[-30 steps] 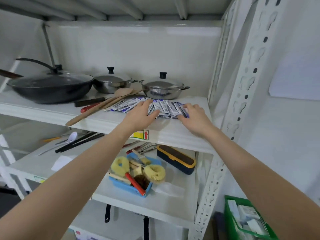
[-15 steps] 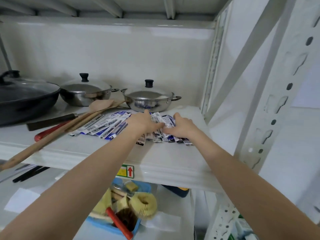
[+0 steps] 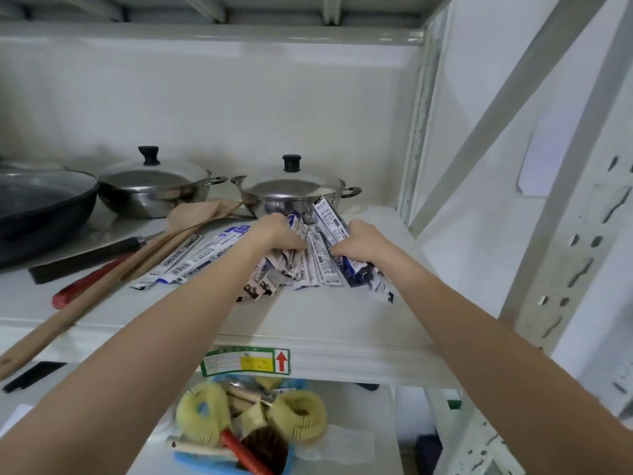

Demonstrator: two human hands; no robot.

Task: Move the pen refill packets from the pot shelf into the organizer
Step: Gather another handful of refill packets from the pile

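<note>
Several white-and-blue pen refill packets (image 3: 320, 265) are bunched into a pile on the white pot shelf (image 3: 329, 320), in front of a lidded steel pot (image 3: 291, 192). My left hand (image 3: 277, 234) grips the pile from the left and my right hand (image 3: 356, 241) from the right, fingers curled around the packets. Some packets stick up between the hands. A few more packets (image 3: 191, 258) lie flat to the left, apart from the pile. No organizer shows in this view.
Two wooden spatulas (image 3: 113, 279), a red-handled tool (image 3: 85, 286) and a black-handled knife (image 3: 85, 255) lie left of the packets. A black wok (image 3: 41, 207) and second steel pot (image 3: 154, 186) stand behind. A blue basket of brushes (image 3: 246, 430) sits on the shelf below.
Both hands have closed inward, gathering the spread packets into a bunched pile that now lifts at its far end. The camera has moved closer to the shelf.
</note>
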